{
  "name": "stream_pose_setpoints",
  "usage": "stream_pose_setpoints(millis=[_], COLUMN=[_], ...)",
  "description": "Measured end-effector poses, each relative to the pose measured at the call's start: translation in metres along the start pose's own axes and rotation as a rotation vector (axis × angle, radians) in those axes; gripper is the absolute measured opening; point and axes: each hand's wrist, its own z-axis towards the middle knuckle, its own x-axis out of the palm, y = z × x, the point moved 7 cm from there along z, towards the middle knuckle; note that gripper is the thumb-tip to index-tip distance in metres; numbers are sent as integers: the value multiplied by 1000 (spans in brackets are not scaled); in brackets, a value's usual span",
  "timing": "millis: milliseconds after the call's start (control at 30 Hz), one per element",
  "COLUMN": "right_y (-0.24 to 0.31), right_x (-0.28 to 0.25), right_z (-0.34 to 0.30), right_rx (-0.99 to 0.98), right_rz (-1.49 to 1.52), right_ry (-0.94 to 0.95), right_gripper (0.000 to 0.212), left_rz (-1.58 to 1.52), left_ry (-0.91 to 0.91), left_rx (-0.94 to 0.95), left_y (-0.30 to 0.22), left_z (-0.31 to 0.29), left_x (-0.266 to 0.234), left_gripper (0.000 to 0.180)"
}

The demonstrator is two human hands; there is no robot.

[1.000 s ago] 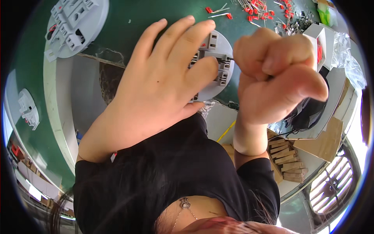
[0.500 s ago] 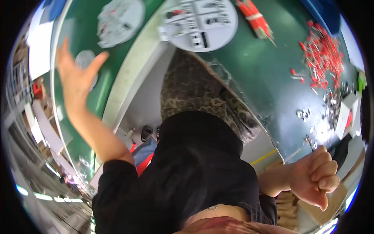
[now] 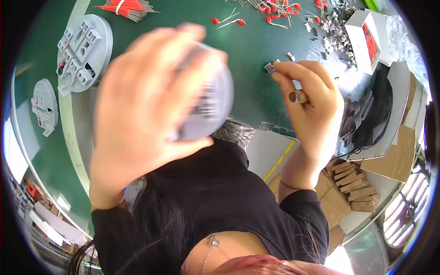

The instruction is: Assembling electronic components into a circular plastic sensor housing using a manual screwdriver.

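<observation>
My left hand (image 3: 146, 101), smeared by motion, is closed on a round grey plastic base (image 3: 224, 98) and hides much of it. Over the green table, the thumb and forefinger of my right hand (image 3: 316, 94) pinch at a small shiny metal clip (image 3: 269, 68). A thin rod-like tool with a round brown end (image 3: 294, 96) sticks out from the curled fingers of that hand; the rest of it is hidden. Close to those fingertips lies another loose metal clip (image 3: 291, 57).
A grey moulded base (image 3: 98, 50) and a smaller one (image 3: 44, 103) lie at left. Red wires (image 3: 126, 7) are bundled at the back. Red-capped leads (image 3: 275, 9), a heap of metal clips (image 3: 337, 34) and a white box (image 3: 360, 32) stand back right. A black mesh pouch (image 3: 378, 110) is at right.
My left hand, open at far left before, is now in the middle with a grey base in it. My right hand has come from lower right to the metal clips. The view has shifted.
</observation>
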Motion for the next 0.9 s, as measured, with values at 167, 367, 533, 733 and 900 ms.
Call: stream_pose_setpoints(millis=[167, 367, 533, 733, 900], right_y=[-10, -21, -10, -5, -12], right_x=[0, -3, 2, 13, 12], right_z=[-1, 9, 13, 14, 5], right_rx=[-99, -47, -143, -240, -175], right_rz=[42, 82, -5, -172, -70], right_ry=[13, 47, 117, 261, 176], right_gripper=[17, 19, 23, 25, 28], left_rz=[-70, 97, 94, 20, -436], left_ry=[114, -43, 30, -93, -320], left_rx=[-36, 190, 215, 151, 32], left_y=[-12, 0, 8, 16, 13], left_z=[42, 102, 111, 103, 51], left_x=[20, 10, 16, 7, 4], left_gripper=[92, 25, 7, 6, 11])
